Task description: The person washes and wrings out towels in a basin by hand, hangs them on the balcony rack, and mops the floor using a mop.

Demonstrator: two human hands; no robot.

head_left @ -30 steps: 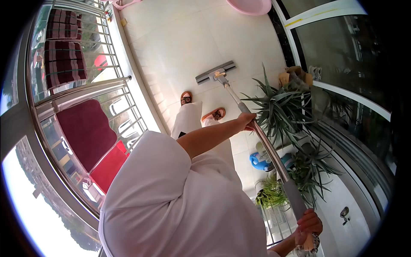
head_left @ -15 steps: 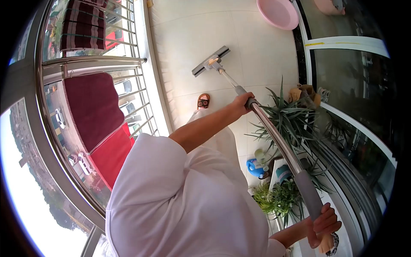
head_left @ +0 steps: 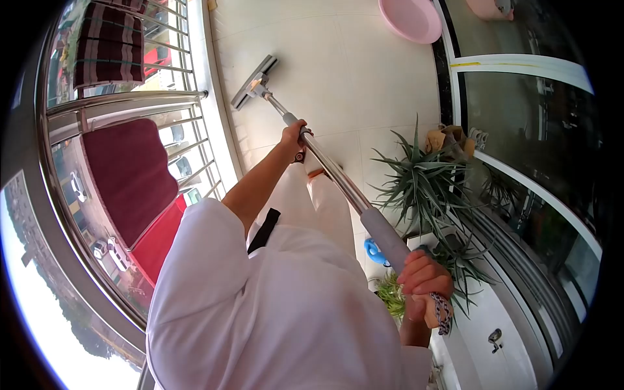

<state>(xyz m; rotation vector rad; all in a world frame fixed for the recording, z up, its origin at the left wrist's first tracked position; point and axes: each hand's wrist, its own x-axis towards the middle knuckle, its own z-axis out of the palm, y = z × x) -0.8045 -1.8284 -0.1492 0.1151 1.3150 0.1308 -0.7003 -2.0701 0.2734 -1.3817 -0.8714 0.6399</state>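
A flat-headed mop slants across the view; its metal pole (head_left: 336, 174) has grey grips, and its narrow grey mop head (head_left: 247, 91) is on the pale tiles near the low ledge at left. My left hand (head_left: 294, 133) is closed around the grey sleeve low on the pole, arm stretched forward. Nearer my body, my right hand (head_left: 426, 279) wraps round the thick grey grip (head_left: 385, 237) at the upper end. A patterned band (head_left: 442, 314) circles the right wrist. The fingers of both hands are partly hidden by the pole.
Metal railings (head_left: 123, 97) with a maroon cloth (head_left: 130, 182) and a red cloth (head_left: 159, 237) run along the left. At right are a spiky potted plant (head_left: 416, 172), a blue container (head_left: 375, 252) and glass doors (head_left: 520, 130). A pink basin (head_left: 411, 19) stands at the far right.
The mop head has moved left toward the ledge and slightly farther away, its angle now steeper. Both hands have shifted left with the pole, the right hand also farther forward.
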